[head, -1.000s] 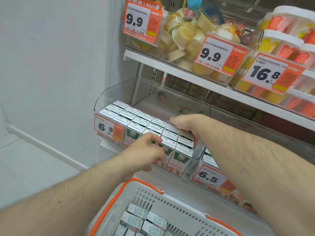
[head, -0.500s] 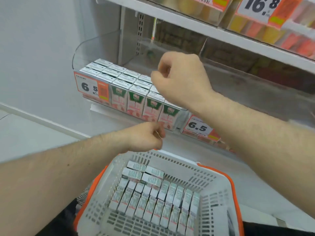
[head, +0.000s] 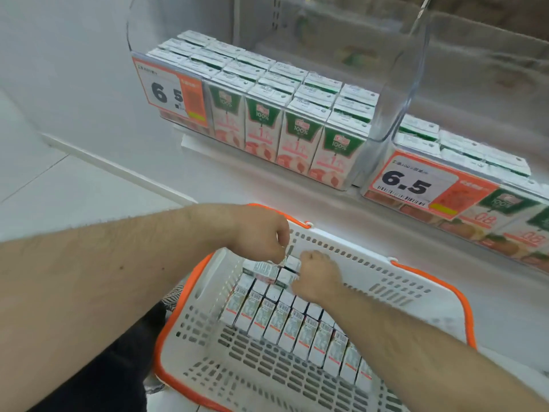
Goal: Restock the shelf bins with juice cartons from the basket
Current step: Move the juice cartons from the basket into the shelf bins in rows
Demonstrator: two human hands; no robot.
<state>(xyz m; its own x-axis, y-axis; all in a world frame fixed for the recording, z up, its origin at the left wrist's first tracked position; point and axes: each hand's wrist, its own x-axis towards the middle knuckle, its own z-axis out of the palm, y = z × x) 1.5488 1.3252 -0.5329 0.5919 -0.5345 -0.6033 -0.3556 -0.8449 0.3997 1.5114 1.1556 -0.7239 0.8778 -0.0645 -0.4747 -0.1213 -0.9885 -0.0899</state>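
Both hands are down in the basket (head: pixel 371 270) right now, at its far end. My left hand (head: pixel 261 233) has its fingers curled down onto a carton (head: pixel 261 269) lying sideways on top of the pile, looks like a pinch on its upper edge. Right hand (head: pixel 316 270) is balled up against the neighbouring cartons (head: pixel 289 270), but its fingertips are tucked out of sight, so I honestly can't tell whether it's got hold of one or is just pressing on them.

The rest of the stock sits in the basket as a neat row of cartons (head: pixel 297 325) standing on edge, barcodes up, running diagonally from under my hands toward the near right corner (white basket, orange rim and handles).

Up on the shelf, the left bin (head: pixel 395 99) is clear plastic and packed at the front with green-and-pink 100% juice cartons (head: pixel 300 135), several rows deep, while the back part of it is bare. A 6.5 price tag (head: pixel 170 92) hangs on its front left. Just to the right is a second bin (head: pixel 469 185) with its own 6.5 tag (head: pixel 416 185), also holding cartons.
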